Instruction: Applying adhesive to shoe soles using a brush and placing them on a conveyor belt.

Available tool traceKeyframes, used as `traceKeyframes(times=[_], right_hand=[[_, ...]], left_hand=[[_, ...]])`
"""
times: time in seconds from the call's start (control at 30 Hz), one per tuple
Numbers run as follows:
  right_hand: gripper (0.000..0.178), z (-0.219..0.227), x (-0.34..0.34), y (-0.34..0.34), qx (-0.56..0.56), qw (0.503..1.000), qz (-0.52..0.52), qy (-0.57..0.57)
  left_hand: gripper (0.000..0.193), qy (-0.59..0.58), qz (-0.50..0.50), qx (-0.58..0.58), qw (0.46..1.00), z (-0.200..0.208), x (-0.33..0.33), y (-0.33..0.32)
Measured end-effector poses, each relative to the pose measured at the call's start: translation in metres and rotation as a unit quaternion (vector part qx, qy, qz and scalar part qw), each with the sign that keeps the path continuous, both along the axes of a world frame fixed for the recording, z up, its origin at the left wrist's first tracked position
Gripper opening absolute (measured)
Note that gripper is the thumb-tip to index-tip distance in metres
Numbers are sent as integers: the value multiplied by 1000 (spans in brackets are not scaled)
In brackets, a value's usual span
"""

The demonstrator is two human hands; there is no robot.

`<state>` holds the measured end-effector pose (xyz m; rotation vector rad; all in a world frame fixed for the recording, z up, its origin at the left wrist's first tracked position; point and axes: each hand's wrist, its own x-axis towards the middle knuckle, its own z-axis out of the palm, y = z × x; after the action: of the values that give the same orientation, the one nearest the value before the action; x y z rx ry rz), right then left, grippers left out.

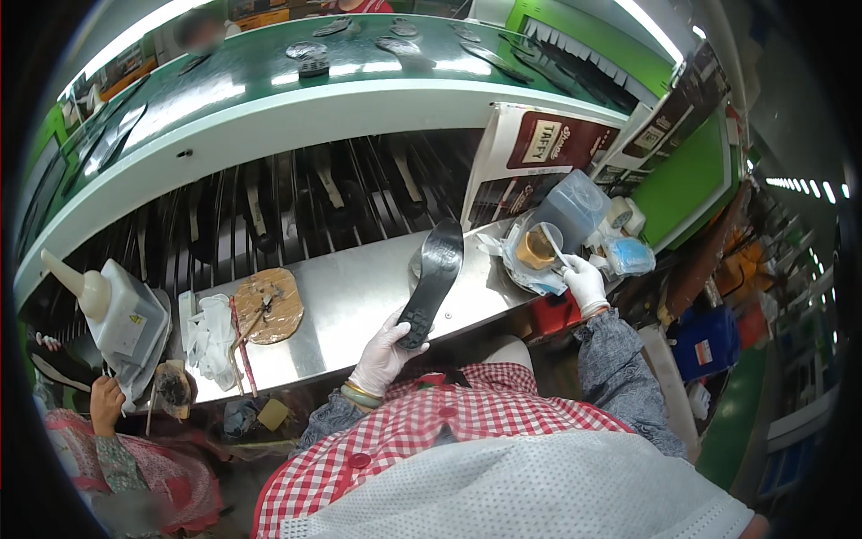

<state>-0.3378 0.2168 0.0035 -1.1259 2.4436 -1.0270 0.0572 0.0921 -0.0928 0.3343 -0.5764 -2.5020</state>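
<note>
My left hand [384,359], in a white glove, grips the heel end of a black shoe sole [433,283]. The sole stands tilted over the metal ledge, its toe end pointing away from me. On the right, my gloved right hand [584,286] closes on a slim white stick [553,241] that reaches into a small cup of amber-coloured liquid [537,247]. What the stick's lower end looks like is hidden. Crumpled plastic film [508,242] surrounds the cup.
A clear blue-tinted plastic container [572,205] and printed cardboard [503,166] stand behind the cup. Further left lie a round brown board [274,305], white gloves [211,341] and a white squeeze bottle [121,310]. Soles ride a green conveyor [242,76]. A co-worker's hand [106,404] is lower left.
</note>
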Motion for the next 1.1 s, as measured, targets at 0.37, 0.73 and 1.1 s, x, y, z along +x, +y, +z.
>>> traceKeyframes(times=[0.37,0.73,1.1], right_hand=[[21,-25,42,-34,-99,993,-62,-16],[21,-37,110,-86,-188,977,-88,43],[19,-56,129,-92,-205,975,-73,47]], left_hand=[[59,-2,39,-21,999,-14,-8,-9],[66,20,37,-36,998,-33,-13,-11],[68,20,32,3,999,-34,-7,-18]])
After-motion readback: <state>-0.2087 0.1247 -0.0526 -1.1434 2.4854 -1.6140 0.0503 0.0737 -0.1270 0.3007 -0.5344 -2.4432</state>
